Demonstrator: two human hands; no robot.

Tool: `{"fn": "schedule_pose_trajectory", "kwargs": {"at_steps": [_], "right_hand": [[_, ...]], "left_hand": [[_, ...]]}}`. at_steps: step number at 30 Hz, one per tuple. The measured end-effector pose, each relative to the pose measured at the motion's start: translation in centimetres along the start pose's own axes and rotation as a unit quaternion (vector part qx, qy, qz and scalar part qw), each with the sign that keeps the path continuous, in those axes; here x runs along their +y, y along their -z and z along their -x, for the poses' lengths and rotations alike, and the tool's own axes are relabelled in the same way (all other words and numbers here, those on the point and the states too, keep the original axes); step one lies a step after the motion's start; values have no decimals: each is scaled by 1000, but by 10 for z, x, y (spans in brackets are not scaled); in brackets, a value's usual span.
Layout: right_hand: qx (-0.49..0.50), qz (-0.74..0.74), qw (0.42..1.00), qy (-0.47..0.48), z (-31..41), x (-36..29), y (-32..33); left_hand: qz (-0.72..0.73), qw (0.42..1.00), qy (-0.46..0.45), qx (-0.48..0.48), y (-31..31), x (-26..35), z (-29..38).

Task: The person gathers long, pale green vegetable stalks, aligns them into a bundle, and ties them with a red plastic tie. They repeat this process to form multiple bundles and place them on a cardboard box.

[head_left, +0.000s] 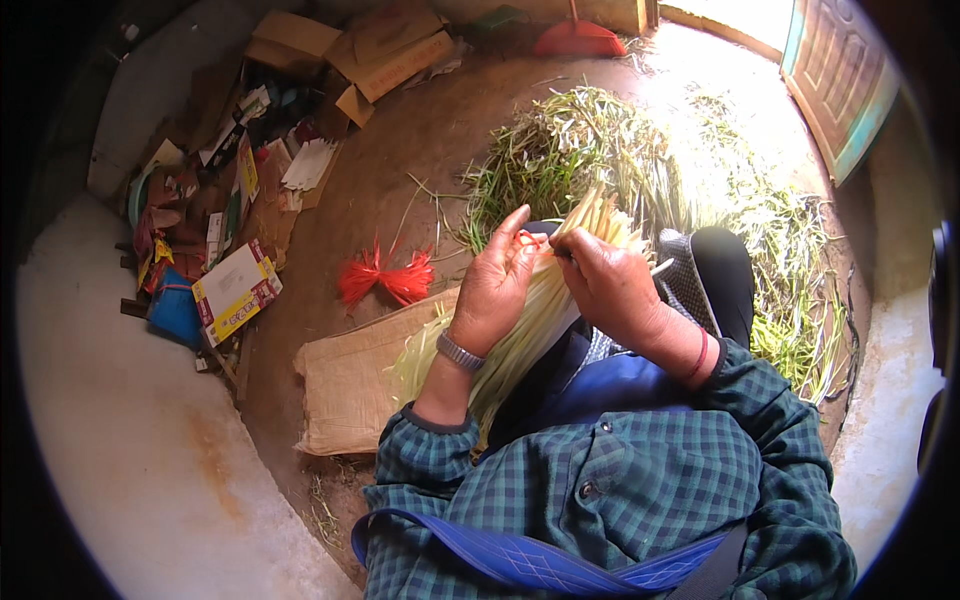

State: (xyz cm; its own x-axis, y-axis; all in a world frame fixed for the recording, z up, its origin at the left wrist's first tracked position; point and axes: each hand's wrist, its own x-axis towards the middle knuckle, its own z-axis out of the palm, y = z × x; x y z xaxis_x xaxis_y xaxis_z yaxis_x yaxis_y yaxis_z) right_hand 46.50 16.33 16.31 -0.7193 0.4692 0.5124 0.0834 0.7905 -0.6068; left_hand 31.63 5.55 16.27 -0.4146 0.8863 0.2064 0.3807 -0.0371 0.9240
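Observation:
A long bundle of pale yellow-green stalks point(525, 322), which look like blanched chives, lies slanting across my lap. Its cut ends point(596, 217) point away from me, and its leafy tips trail down to the left. A red plastic tie point(529, 240) runs across the bundle near the cut ends. My left hand point(495, 281) pinches a loop of this tie between thumb and finger, at the bundle's left side. Over the top of the stalks, my right hand point(607, 281) has its fingers curled on the tie's other part; its fingertips are partly hidden.
A bunch of red plastic strips point(386, 274) lies on the floor, beyond a flattened brown sack or board point(345, 390). Loose green and dry stalks point(585, 142) are heaped ahead and to the right. Cardboard boxes point(390, 56) and litter fill the left. A red dustpan point(579, 39) stands near the open door point(840, 82).

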Motion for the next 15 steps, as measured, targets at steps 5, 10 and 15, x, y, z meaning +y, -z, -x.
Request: {"fn": "schedule_pose_trajectory", "kwargs": {"at_steps": [5, 10, 15], "right_hand": [[-5, 11, 1000, -11, -2, -3, 0], [-11, 15, 1000, -15, -2, -7, 1], [4, -2, 1000, 4, -2, -7, 1]], "left_hand": [[2, 997, 31, 66, -4, -7, -4], [27, 996, 43, 75, -3, -11, -6], [43, 996, 38, 65, 3, -4, -2]]}}
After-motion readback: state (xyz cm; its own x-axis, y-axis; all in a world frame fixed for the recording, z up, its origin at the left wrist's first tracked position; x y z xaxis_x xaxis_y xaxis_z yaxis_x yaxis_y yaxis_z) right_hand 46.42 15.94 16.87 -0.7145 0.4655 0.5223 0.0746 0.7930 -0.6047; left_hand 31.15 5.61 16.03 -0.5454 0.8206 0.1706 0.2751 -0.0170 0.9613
